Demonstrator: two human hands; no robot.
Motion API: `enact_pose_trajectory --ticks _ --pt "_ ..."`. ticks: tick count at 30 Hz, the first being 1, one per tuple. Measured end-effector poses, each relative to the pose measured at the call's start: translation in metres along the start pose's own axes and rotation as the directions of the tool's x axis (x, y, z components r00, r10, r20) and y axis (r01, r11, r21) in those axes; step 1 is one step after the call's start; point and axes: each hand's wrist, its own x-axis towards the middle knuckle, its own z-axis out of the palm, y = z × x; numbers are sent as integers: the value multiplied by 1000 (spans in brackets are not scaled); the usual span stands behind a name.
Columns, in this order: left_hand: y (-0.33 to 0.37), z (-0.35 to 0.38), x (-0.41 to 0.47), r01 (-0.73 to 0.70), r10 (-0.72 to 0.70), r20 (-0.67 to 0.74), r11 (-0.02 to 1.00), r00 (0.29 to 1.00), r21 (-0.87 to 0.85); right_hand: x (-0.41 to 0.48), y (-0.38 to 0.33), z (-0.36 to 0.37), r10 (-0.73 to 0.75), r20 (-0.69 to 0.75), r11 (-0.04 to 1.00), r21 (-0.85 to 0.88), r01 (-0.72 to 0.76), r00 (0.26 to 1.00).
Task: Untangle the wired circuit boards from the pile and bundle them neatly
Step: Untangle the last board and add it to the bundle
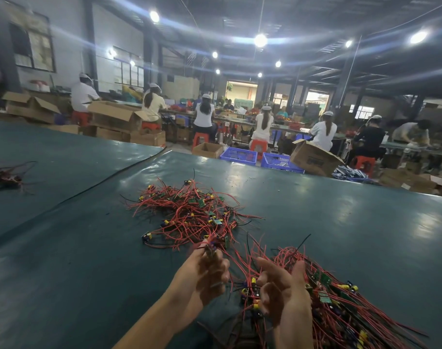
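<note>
Red-wired bundle [340, 306]: lies at the near right, small green boards and yellow parts among wires fanned out to the right.
Right hand [284, 290]: just left of the bundle, palm turned left, fingers half curled; wires pass the palm, but blur hides whether it grips any.
Left hand [205, 270]: raised alongside, fingertips pinching one wired board [212, 246], its red leads trailing forward.
Pile [189, 210]: loose tangle of boards and red wire, mid-table, just beyond that pinch.
Table [89, 248]: dark green sheet; black cable [101, 182] crosses it diagonally; small tangle [3, 176] at far left.
Far side: blue crates [239, 155], cardboard boxes [313, 158], seated workers [205, 114] at benches.
</note>
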Motion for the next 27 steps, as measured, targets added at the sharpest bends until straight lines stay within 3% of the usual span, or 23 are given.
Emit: enact_pose_trajectory --ticks 3,6,11,15,18,22,27 --pt "-2 7 -4 134 -141 139 989 980 60 -5 5 7 -53 97 974 -215 73 994" --pt "-6 13 -9 226 -265 203 955 943 194 -11 8 15 -3 185 978 -205 42 983" --pt "-12 12 -9 266 -316 169 927 934 264 -9 10 15 -10 86 978 -209 28 996" --pt "-14 7 -6 224 -254 89 940 963 257 -4 12 10 -98 -113 971 -228 70 989" --pt "-17 8 -5 132 -188 122 921 974 368 -3 13 8 -158 -201 966 -235 109 967" --pt "-22 17 -8 -85 27 127 873 992 480 -4 10 10 -216 -149 941 -296 165 965" --pt "-20 16 -6 -197 197 60 815 979 545 -5 7 11 -137 -153 974 -198 106 979"
